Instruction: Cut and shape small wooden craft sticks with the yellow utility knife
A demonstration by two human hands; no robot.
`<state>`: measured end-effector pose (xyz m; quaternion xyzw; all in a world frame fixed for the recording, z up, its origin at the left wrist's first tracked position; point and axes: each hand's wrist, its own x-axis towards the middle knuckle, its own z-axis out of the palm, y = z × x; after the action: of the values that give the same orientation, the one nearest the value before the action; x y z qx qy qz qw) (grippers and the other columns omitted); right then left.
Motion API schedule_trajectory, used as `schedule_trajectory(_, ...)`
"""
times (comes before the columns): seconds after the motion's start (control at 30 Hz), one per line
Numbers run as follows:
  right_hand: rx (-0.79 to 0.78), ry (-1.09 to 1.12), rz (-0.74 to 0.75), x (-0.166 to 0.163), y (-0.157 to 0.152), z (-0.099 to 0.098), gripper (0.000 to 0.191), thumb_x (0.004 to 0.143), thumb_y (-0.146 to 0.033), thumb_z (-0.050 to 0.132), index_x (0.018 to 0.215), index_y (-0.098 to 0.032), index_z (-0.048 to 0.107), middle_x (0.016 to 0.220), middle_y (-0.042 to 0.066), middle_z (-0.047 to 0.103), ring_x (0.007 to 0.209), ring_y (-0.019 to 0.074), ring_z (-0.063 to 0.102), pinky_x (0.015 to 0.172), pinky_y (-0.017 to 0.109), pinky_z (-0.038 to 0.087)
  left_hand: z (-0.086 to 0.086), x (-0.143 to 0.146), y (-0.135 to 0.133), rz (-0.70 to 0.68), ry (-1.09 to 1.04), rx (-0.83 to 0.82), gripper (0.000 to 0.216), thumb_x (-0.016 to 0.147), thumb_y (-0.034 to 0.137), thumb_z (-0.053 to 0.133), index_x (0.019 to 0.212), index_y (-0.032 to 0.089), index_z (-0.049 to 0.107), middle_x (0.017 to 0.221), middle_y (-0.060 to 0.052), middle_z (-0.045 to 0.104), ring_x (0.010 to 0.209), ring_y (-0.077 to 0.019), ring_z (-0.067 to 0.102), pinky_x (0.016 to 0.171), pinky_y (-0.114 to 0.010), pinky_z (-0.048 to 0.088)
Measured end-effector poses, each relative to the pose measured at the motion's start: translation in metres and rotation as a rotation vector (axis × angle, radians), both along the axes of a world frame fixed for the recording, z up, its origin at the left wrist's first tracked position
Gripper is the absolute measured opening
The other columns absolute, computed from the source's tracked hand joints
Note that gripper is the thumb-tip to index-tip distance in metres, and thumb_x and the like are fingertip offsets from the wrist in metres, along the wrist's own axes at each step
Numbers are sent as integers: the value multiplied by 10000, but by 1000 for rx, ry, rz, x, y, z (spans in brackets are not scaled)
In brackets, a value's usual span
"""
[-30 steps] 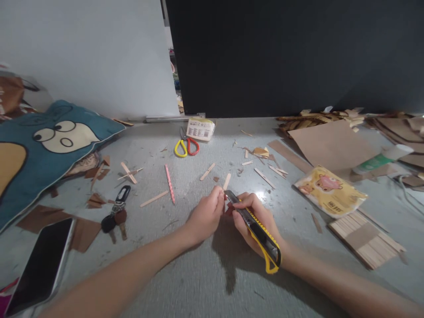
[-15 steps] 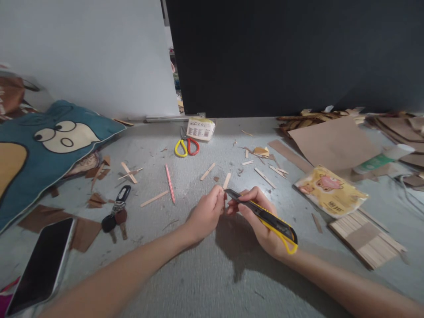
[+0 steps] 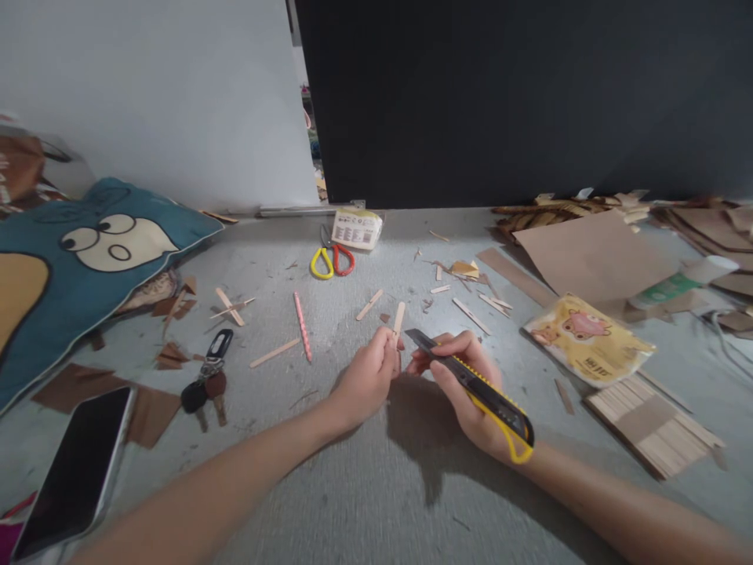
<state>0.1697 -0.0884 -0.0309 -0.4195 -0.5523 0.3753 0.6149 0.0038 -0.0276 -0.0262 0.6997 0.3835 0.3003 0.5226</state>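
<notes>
My left hand [image 3: 369, 370] is closed on a wooden craft stick [image 3: 398, 317], whose rounded end sticks up past the fingers. My right hand [image 3: 466, 377] grips a black and yellow utility knife [image 3: 485, 396]. Its blade is out and points toward the stick, a small gap away from it. Beyond the hands lie a short craft stick piece [image 3: 369, 304] and a tiny brown scrap [image 3: 384, 318]. The lower part of the held stick is hidden by my left fingers.
Left are a pink pencil-like stick [image 3: 302, 326], keys [image 3: 205, 384], a phone [image 3: 74, 471] and a blue cushion [image 3: 118, 243]. Scissors [image 3: 332, 262] lie at the back. Right are cut stick pieces [image 3: 471, 315], a yellow packet [image 3: 588, 341], bundled craft sticks [image 3: 652, 428] and a glue tube [image 3: 682, 281].
My right hand has moved slightly right and down with the utility knife, so the blade has come away from the stick. The stick in my left hand now stands more upright, with more of it showing.
</notes>
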Motion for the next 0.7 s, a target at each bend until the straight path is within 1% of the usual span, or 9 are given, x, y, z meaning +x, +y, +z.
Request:
schedule_trajectory(0.1, 73, -92, -20, 0, 0, -5, 119, 1006, -337, 629, 1022, -256, 544, 973, 41, 653, 814, 185, 735, 726, 357, 606, 2, 0, -1, 7, 19, 15, 330, 1088, 482, 292, 967, 226, 463, 665, 61, 469, 626, -146, 474, 631, -283, 365)
schedule_trajectory(0.27, 79, -178, -28, 0, 0, -13, 101, 1001, -312, 620, 1049, -262, 546, 980, 44, 658, 814, 182, 709, 725, 355, 589, 4, 0, -1, 15, 55, 25, 341, 1092, 481, 286, 964, 227, 473, 674, 57, 491, 629, -149, 490, 634, -289, 373)
schedule_trajectory(0.43, 72, -234, -52, 1, -1, -10, 106, 986, -318, 629, 1029, -258, 553, 976, 50, 671, 791, 182, 709, 707, 343, 588, 1, 0, -1, 16, 81, 62, 365, 1095, 491, 286, 888, 231, 436, 712, 44, 514, 657, -146, 499, 643, -287, 367)
schedule_trajectory(0.57, 78, -270, -44, 0, 0, -7, 92, 980, -311, 616, 1026, -264, 552, 964, 49, 682, 786, 190, 724, 696, 341, 592, 1, -1, -1, 18, 106, 78, 361, 1097, 482, 281, 867, 236, 411, 700, 49, 509, 643, -145, 494, 630, -287, 351)
schedule_trajectory(0.7, 85, -326, -64, 0, 0, -9, 95, 962, -279, 614, 1033, -278, 550, 972, 44, 680, 765, 187, 725, 676, 334, 587, 1, -1, -1, 17, 133, 89, 347, 1097, 468, 285, 864, 239, 404, 688, 52, 500, 627, -146, 489, 617, -287, 335)
